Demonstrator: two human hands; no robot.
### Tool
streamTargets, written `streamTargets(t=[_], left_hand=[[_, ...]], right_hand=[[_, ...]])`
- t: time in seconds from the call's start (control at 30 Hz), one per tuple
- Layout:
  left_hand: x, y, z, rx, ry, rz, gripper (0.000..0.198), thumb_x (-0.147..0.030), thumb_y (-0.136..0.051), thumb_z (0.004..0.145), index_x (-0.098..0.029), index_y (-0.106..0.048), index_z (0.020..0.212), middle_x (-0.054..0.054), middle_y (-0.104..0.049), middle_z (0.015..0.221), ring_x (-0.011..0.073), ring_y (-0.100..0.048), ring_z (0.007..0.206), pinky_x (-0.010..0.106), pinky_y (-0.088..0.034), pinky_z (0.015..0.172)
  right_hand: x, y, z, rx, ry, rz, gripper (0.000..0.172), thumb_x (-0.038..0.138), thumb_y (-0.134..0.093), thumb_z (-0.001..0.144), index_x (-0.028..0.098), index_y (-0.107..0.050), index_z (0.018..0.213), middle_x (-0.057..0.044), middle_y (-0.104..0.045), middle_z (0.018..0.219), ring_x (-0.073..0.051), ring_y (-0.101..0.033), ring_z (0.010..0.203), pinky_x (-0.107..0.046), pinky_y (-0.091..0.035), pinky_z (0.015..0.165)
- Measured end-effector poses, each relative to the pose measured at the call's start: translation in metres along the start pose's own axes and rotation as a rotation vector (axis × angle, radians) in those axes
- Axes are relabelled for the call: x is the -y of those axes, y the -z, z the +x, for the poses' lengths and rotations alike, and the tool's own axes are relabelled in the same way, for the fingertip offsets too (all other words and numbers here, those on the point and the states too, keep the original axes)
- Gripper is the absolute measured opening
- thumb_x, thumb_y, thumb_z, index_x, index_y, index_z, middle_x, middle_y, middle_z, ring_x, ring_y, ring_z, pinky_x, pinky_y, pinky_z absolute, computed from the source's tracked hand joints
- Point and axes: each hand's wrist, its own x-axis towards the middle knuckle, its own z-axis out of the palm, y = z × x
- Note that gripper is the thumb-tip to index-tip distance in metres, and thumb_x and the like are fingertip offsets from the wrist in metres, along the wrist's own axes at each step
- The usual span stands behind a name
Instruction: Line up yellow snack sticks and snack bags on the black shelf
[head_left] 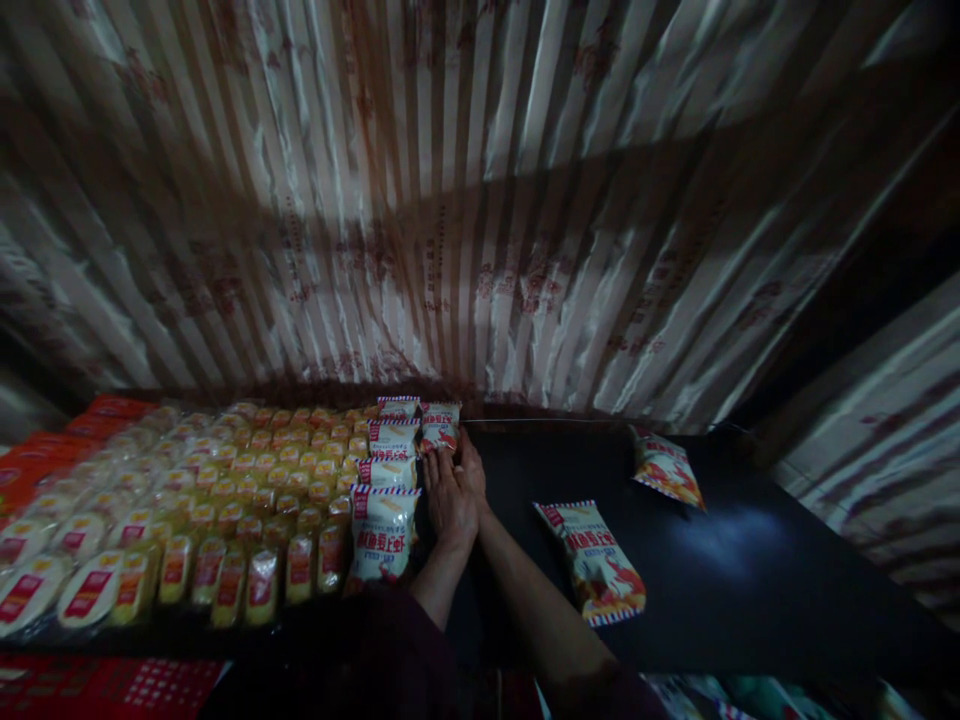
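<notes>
My left hand [450, 505] lies with fingers stretched out along the right side of a column of snack bags [384, 532], its fingertips near the lower end of another snack bag [440, 428] at the back. My right hand [471, 470] is close against it, fingers extended and touching that bag's right lower edge. The bags are white, red and blue with striped ends and a red shrimp picture. Neither hand is visibly wrapped round anything. Two more such bags lie apart on the right, a nearer snack bag [594, 560] and a farther snack bag [667, 468].
Rows of wrapped yellow cakes [225, 510] and round wrapped pastries [45, 590] fill the left of the black table [750, 600]. Orange packets [52, 455] stand at far left. A red crate [172, 685] sits below the front edge. Ribbed sheeting [480, 220] hangs behind.
</notes>
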Motion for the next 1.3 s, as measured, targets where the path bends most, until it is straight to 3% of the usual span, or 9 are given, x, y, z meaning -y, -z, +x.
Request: streamTargets(t=[0.17,0.37,0.57,0.77,1.13,1.3], left_hand=[[0.000,0.009,-0.031,0.102,0.022,-0.082,0.053,-0.027,-0.026,0.091,-0.008,-0.038,0.139,0.012,-0.043,0.144,0.0195,-0.038,0.133,0.033,-0.028,0.112],[0.008,0.019,-0.068,0.186,-0.042,-0.130,0.053,-0.028,-0.026,0.092,-0.010,-0.036,0.140,0.010,-0.041,0.145,0.0186,-0.038,0.133,0.033,-0.029,0.112],[0.033,0.027,-0.105,0.183,-0.177,-0.073,0.052,-0.030,-0.026,0.092,-0.009,-0.040,0.137,0.012,-0.046,0.141,0.0203,-0.044,0.128,0.037,-0.034,0.109],[0.055,0.041,-0.139,0.157,-0.316,-0.034,0.049,-0.032,-0.027,0.092,-0.012,-0.047,0.132,0.012,-0.054,0.133,0.0220,-0.051,0.120,0.038,-0.038,0.105],[0.093,0.074,-0.196,0.186,-0.459,-0.028,0.047,-0.033,-0.029,0.092,-0.011,-0.047,0.130,0.015,-0.059,0.126,0.0222,-0.053,0.118,0.040,-0.044,0.099],[0.121,0.086,-0.218,0.272,-0.575,0.059,0.050,-0.037,-0.028,0.092,-0.008,-0.050,0.126,0.019,-0.061,0.121,0.0251,-0.057,0.113,0.042,-0.047,0.094]], right_hand=[[-0.006,0.013,-0.021,0.013,-0.080,-0.065,0.064,0.038,-0.051,0.076,0.008,-0.044,0.132,-0.019,-0.053,0.131,-0.029,-0.049,0.123,-0.046,-0.036,0.105],[-0.010,0.029,-0.053,0.031,-0.102,-0.076,0.055,0.033,-0.046,0.079,0.010,-0.047,0.130,-0.017,-0.053,0.132,-0.027,-0.049,0.124,-0.045,-0.039,0.105],[-0.007,0.039,-0.096,0.002,-0.087,-0.067,0.050,0.023,-0.045,0.077,0.013,-0.052,0.125,-0.013,-0.059,0.126,-0.025,-0.055,0.117,-0.043,-0.043,0.102],[0.015,0.052,-0.142,-0.001,-0.095,-0.038,0.047,0.022,-0.041,0.077,0.015,-0.056,0.121,-0.012,-0.063,0.120,-0.024,-0.058,0.111,-0.042,-0.045,0.099],[0.052,0.070,-0.216,0.068,0.018,0.131,0.036,0.020,-0.045,0.078,0.019,-0.064,0.108,-0.009,-0.068,0.104,-0.021,-0.063,0.096,-0.036,-0.051,0.088],[0.048,0.067,-0.259,0.065,0.148,0.137,0.037,0.015,-0.045,0.081,0.024,-0.062,0.112,-0.007,-0.062,0.117,-0.021,-0.057,0.110,-0.039,-0.046,0.096]])
